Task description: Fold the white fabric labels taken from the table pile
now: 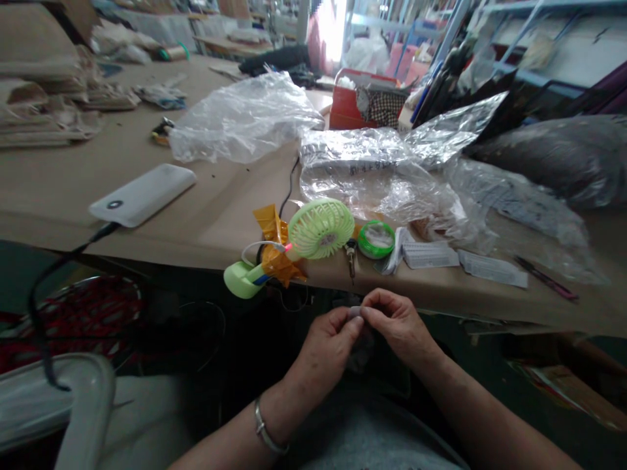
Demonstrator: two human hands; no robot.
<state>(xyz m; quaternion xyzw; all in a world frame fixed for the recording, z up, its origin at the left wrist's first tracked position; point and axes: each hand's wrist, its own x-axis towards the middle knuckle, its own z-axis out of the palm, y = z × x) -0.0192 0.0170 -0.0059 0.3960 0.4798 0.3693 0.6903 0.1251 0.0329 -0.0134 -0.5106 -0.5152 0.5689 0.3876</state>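
Observation:
My left hand [327, 347] and my right hand [398, 321] meet below the table edge, over my lap. Both pinch one small pale item [354, 314] between thumb and fingers; it is too small to name. A silver bangle [267, 431] sits on my left wrist. Just above the hands, at the table's front edge, lies a small light-green handheld fan [319, 228] with yellow tape [274, 248] wrapped round its neck. A green-rimmed roll [375, 239] lies beside the fan on the right.
A white power bank [142, 194] with a black cable [44, 294] lies at left. Crumpled clear plastic bags [245, 121] and paper labels [460, 260] cover the brown table [206, 215]. A red box [350, 104] stands behind. A white chair back [73, 398] is lower left.

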